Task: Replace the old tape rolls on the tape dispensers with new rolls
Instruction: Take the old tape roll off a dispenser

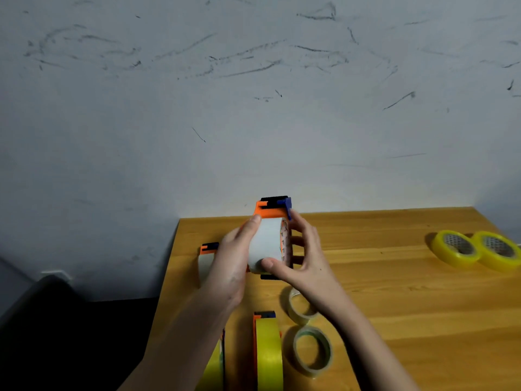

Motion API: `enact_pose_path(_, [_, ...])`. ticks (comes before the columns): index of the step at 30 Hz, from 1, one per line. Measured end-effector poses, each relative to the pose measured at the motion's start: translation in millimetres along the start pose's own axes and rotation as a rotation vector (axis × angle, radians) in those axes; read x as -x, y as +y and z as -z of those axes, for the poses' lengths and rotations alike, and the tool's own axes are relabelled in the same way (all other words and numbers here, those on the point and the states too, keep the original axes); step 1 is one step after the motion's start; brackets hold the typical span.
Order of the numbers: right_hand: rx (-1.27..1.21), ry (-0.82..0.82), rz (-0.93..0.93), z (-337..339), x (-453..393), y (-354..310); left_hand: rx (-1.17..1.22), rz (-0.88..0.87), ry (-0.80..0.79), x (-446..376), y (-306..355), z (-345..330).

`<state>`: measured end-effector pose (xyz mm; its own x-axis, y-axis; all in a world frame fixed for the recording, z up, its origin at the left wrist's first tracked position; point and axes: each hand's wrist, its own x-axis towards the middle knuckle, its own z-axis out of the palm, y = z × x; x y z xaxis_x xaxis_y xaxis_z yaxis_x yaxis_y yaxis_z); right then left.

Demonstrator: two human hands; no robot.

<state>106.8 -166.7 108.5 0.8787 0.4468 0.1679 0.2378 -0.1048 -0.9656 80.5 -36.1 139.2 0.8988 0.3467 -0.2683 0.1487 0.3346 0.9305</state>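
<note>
A: Where's the work?

B: Raised above the wooden surface (394, 277), near its back edge. Orange, blue and black plastic tape dispenser (273, 208) with a wide pale tape roll (266, 244) sitting in it. Both hands on it.

A: Grip?

B: Left hand (229, 263) wraps the roll's left side, fingers curled over the top. Right hand (306, 256) holds the right side, thumb pressed on the roll's near face, fingers behind. Roll's axle runs left to right, straight between the palms.

A: So the roll would come off sideways?

B: Likely toward the right hand; that is a judgement.

A: Spares?

B: Two yellow-edged tape rolls (476, 251) far right, well apart.

A: Writing?

B: Reddish print on the roll's core, too blurred to read.
</note>
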Motion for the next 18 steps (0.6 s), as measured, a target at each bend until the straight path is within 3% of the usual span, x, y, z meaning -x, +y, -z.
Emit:
enact_pose_path(2, [-0.053, -0.069, -0.036, 2, -2, -3, -0.03, -0.033, -0.001, 0, -3, 0])
enact_pose_path(7, [-0.176, 0.001, -0.096, -3, -4, -2, -0.054, -0.064, 0.039, -5, -11, 1])
enact_pose_path(13, [-0.197, 0.024, -0.115, -4, -11, 2, -0.04, 0.024, 0.206, -24, -24, 0])
enact_pose_path(18, [-0.212, 0.011, -0.2, -2, -16, 21, -0.089, 0.076, 0.188, -33, -32, -4])
